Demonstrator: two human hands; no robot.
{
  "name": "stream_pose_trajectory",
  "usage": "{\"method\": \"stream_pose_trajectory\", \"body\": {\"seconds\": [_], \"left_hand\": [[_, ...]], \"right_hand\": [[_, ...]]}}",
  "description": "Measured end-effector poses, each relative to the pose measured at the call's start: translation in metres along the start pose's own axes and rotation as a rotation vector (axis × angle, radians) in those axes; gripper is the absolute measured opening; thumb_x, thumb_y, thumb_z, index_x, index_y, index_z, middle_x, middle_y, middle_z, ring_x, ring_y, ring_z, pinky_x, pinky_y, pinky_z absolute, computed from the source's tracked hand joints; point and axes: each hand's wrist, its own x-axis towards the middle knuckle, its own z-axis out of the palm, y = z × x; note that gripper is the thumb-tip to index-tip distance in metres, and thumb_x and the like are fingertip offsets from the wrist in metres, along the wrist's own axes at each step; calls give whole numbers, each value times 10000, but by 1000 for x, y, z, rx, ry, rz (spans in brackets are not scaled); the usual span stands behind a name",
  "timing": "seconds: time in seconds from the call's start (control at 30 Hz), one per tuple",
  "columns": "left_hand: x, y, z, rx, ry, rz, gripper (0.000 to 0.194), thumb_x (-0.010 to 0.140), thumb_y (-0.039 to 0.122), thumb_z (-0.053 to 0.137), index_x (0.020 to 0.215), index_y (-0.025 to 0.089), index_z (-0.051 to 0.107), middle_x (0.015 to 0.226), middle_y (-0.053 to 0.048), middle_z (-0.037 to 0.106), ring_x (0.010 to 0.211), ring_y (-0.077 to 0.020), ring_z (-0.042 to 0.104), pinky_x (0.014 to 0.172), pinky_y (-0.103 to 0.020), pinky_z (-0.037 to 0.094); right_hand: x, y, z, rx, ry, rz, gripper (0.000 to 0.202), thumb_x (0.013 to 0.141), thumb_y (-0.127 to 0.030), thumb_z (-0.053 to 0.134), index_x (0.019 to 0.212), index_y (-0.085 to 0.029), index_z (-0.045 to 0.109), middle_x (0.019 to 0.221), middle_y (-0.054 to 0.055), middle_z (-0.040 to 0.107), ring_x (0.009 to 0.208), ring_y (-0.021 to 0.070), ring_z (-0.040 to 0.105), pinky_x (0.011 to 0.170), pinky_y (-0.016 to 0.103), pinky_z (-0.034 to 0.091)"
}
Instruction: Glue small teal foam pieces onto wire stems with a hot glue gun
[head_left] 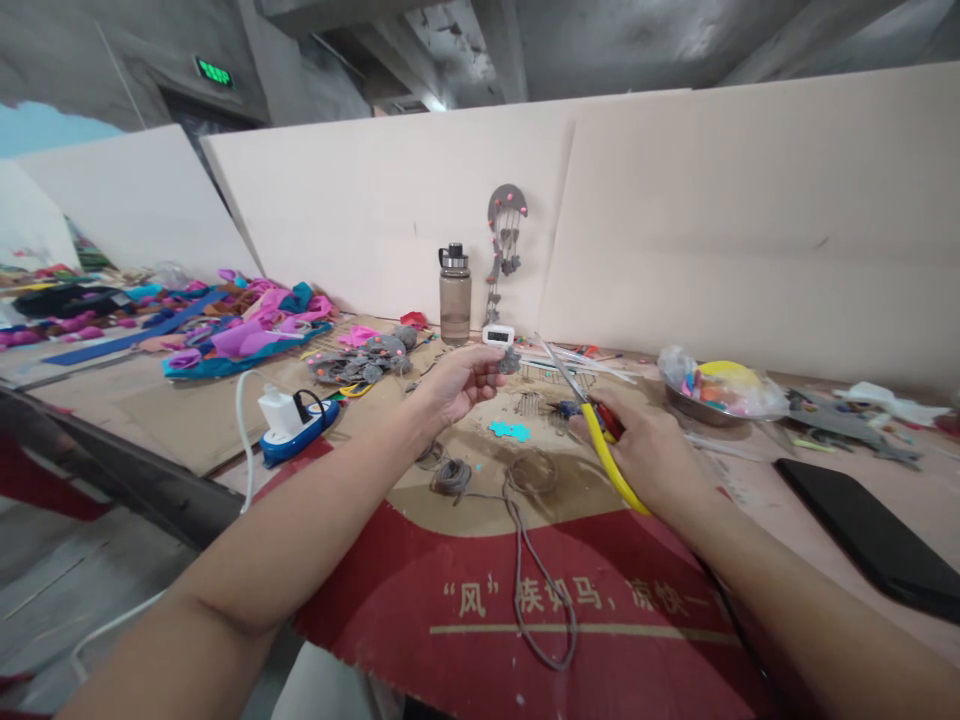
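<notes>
My left hand (466, 385) pinches a small grey felt piece (510, 360) between thumb and fingers, above the cardboard. My right hand (649, 445) is closed around a pair of scissors (596, 440) with yellow handles, the metal blades pointing up and to the left. Something red (610, 422) shows beside that hand; whether it is held or lies behind is unclear. Between and below the hands, a turquoise cut-out piece (510, 431) lies flat. Grey cord (452, 477) is coiled nearer to me, and a loose loop of it trails over the red print.
A water bottle (455, 300) stands by the board, near a small white digital display (498, 335). Left are a blue-and-white power strip (296, 430), grey felt pieces (360, 360) and colourful fabric (255, 335). Right are a metal bowl (697, 408) and a black phone (862, 530).
</notes>
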Motion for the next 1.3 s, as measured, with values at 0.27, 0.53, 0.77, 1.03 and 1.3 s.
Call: {"method": "stream_pose_trajectory", "body": {"seconds": [0.27, 0.53, 0.77, 1.03, 1.3], "left_hand": [[-2, -2, 2, 76, -103, 89, 46, 814, 71, 614, 786, 104, 598, 723, -72, 697, 592, -97, 652, 511, -168, 453], [2, -6, 0, 107, -145, 76, 47, 810, 37, 613, 794, 71, 641, 639, -42, 643, 535, -61, 579, 505, -152, 443], [-1, -5, 2, 52, -140, 20, 83, 793, 26, 596, 747, 74, 644, 623, -45, 633, 542, -61, 583, 506, -145, 450], [-5, -2, 6, -76, -106, 2, 100, 745, -1, 602, 698, 88, 604, 618, -28, 611, 561, -70, 593, 524, -159, 463], [-1, -4, 4, -60, -81, -16, 86, 742, 16, 600, 688, 81, 612, 615, -38, 609, 537, -59, 558, 500, -154, 425]], "right_hand": [[3, 2, 7, -49, 14, -48, 317, 880, -305, 513, 1140, -163, 623, 925, 105, 697, 797, 216, 622, 661, 292, 437], [-3, -6, -4, -406, -13, -54, 380, 887, -242, 485, 1255, -225, 578, 1012, 99, 681, 815, 228, 616, 582, 286, 336], [-4, -3, -2, -587, -12, -108, 353, 947, -286, 434, 1272, -239, 564, 999, 90, 669, 776, 207, 596, 530, 294, 215], [-3, 2, -4, -616, -4, -108, 344, 931, -268, 457, 1250, -239, 582, 954, 80, 672, 733, 191, 579, 522, 297, 184], [-3, 4, -3, -573, 16, -102, 372, 902, -260, 472, 1247, -252, 612, 911, 86, 709, 702, 212, 606, 516, 289, 219]]}}
